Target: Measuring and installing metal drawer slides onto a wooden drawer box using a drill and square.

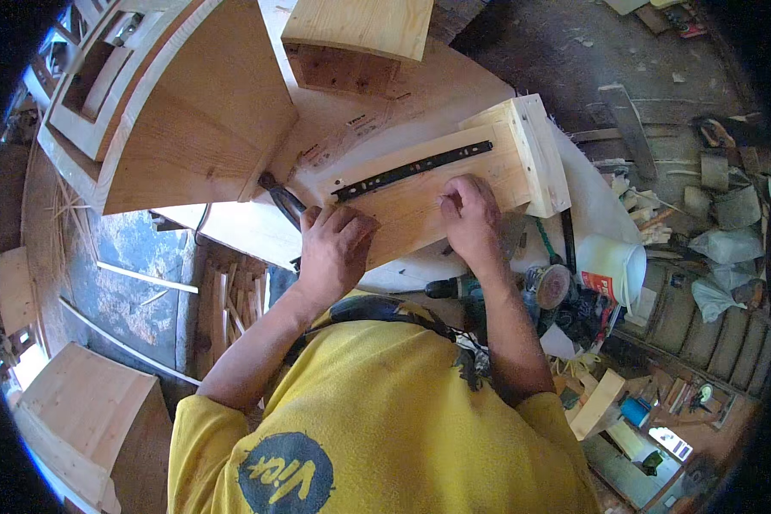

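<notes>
A pale wooden drawer (pixel 403 224) lies on its side on the work surface, its thicker front board (pixel 535 154) at the right end. A black metal drawer slide (pixel 415 170) runs along the upturned side. My left hand (pixel 336 248) is closed over the drawer's near left end, fingers bent on the wood. Above the drawer's right half, my right hand (pixel 473 218) is curled with thumb and fingertips together, just below the slide. Whatever it may pinch is too small to make out. Black-handled pliers (pixel 283 201) lie beside my left hand.
A large wooden cabinet (pixel 197 120) stands at the left, and another drawer (pixel 357 30) sits at the far side of the white board (pixel 454 86). Near my right forearm are a drill (pixel 454 287) and a white bucket (pixel 617 267). Wood scraps litter the floor at right.
</notes>
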`<state>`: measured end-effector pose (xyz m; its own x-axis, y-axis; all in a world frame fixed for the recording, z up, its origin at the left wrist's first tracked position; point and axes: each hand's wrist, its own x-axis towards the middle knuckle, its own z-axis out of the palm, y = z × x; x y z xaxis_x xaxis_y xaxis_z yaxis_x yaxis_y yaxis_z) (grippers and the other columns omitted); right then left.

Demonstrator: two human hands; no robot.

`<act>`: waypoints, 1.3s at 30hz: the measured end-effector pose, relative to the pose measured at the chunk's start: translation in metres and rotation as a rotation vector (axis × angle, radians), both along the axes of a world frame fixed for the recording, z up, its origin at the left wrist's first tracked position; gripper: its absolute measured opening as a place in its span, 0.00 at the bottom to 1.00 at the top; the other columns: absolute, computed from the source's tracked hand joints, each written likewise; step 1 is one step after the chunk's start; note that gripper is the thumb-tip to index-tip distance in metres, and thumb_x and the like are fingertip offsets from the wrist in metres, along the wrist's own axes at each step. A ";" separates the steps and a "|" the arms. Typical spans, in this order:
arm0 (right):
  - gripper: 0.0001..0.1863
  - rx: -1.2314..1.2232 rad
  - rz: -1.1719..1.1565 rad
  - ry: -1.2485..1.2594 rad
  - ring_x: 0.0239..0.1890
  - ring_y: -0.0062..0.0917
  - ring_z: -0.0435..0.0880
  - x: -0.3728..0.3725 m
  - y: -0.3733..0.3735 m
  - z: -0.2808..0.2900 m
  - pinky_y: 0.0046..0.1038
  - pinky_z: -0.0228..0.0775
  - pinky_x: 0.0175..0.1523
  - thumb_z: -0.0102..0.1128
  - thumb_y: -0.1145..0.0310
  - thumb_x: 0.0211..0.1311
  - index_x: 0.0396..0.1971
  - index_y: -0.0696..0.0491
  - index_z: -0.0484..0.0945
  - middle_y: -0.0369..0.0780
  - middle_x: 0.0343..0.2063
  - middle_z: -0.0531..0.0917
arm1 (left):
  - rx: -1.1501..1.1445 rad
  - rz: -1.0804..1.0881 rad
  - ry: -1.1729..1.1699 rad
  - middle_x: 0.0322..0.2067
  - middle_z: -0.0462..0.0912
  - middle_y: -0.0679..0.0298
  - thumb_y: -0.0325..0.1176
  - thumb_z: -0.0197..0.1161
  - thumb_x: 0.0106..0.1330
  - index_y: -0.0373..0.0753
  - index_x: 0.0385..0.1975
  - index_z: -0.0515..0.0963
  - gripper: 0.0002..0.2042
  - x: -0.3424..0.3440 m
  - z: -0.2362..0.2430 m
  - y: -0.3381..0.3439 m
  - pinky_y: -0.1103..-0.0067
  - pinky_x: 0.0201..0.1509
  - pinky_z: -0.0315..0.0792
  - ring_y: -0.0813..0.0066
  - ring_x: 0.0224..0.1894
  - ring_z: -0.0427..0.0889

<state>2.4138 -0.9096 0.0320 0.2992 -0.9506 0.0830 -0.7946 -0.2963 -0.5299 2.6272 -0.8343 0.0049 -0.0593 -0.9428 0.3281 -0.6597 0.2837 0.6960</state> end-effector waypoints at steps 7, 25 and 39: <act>0.08 0.139 -0.303 -0.226 0.33 0.32 0.81 -0.047 -0.029 0.015 0.29 0.72 0.40 0.61 0.77 0.53 0.34 0.57 0.75 0.45 0.30 0.81 | -0.006 0.007 0.018 0.32 0.80 0.66 0.24 0.64 0.50 0.42 0.30 0.76 0.08 -0.001 0.002 -0.006 0.66 0.46 0.63 0.62 0.37 0.76; 0.10 0.126 -0.096 0.213 0.32 0.30 0.81 -0.064 -0.062 0.022 0.28 0.72 0.38 0.61 0.77 0.54 0.37 0.59 0.77 0.44 0.30 0.81 | 0.018 -0.033 0.113 0.33 0.81 0.69 0.21 0.63 0.48 0.44 0.30 0.79 0.10 0.002 0.008 -0.015 0.69 0.47 0.63 0.67 0.37 0.76; 0.04 0.278 -0.192 -0.541 0.26 0.15 0.75 -0.047 -0.035 0.023 0.20 0.69 0.32 0.61 0.79 0.54 0.29 0.58 0.76 0.35 0.25 0.79 | 0.234 -0.031 0.445 0.31 0.82 0.64 0.22 0.63 0.55 0.39 0.31 0.78 0.06 -0.008 0.017 -0.017 0.74 0.44 0.69 0.70 0.35 0.79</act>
